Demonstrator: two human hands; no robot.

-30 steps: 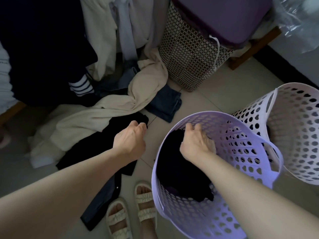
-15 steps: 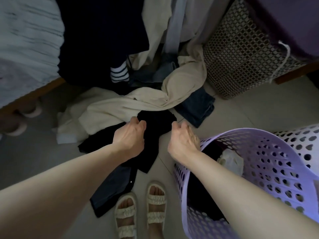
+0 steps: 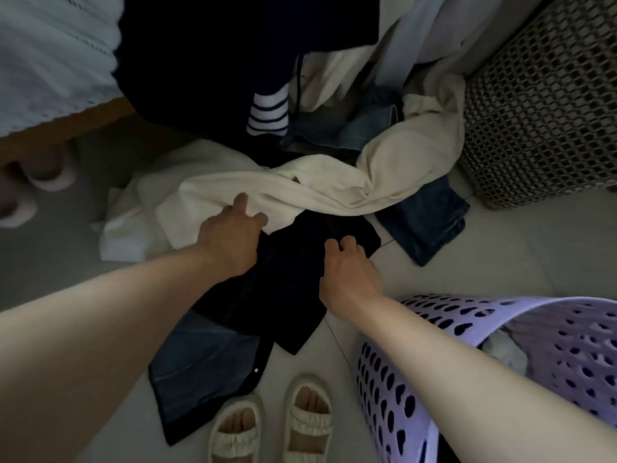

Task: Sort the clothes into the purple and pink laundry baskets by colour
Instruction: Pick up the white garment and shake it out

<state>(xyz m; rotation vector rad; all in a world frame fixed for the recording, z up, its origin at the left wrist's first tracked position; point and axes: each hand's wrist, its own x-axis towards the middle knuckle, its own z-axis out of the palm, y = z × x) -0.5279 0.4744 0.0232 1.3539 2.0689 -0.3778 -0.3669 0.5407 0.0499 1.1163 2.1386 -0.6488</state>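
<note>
A black garment (image 3: 293, 289) lies on the floor in the middle of a clothes pile. My right hand (image 3: 347, 272) rests on it with the fingers curled down into the cloth. My left hand (image 3: 230, 238) has its fingers spread at the edge of a cream garment (image 3: 334, 192) that overlaps the black one. The purple basket (image 3: 500, 300) stands at the lower right, beside my right forearm, with something white (image 3: 504, 352) and dark cloth inside. The pink basket is out of view.
Blue jeans (image 3: 430, 225) lie right of the pile, and more denim (image 3: 207, 365) under the black garment. A navy top with a striped cuff (image 3: 267, 115) hangs behind. A woven hamper (image 3: 541, 111) stands at the right, a bed edge (image 3: 66, 128) at the left. My sandalled feet (image 3: 273, 426) are below.
My right hand left the purple basket and came down onto the black garment. My left hand moved forward and opened its fingers on the cream cloth. The view swung left, away from the pink basket.
</note>
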